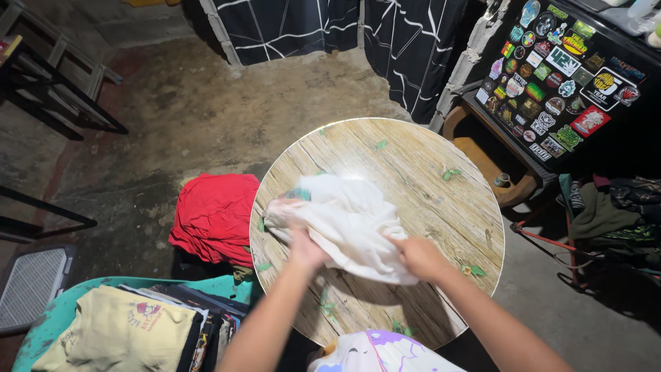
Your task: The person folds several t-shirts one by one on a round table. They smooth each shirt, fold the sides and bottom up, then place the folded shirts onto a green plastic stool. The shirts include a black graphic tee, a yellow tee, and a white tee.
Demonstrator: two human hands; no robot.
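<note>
Crumpled white cloth garment [344, 220] lying mid round wood-print desk [441, 200], bunched, part spread toward left edge. Left hand [305, 249] on garment's near-left part, motion-blurred, grip state unclear. Right hand [420, 258] clenched on garment's near-right edge. Red folded cloth pile [213, 215] just left of desk. Stack of folded shirts, yellow on top [117, 334], on teal chair [48, 313], lower left.

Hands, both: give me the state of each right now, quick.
Left hand: blurred, resting on the white garment; whether its grip is closed cannot be told.
Right hand: closed, holding the white garment's edge over the round table.
</note>
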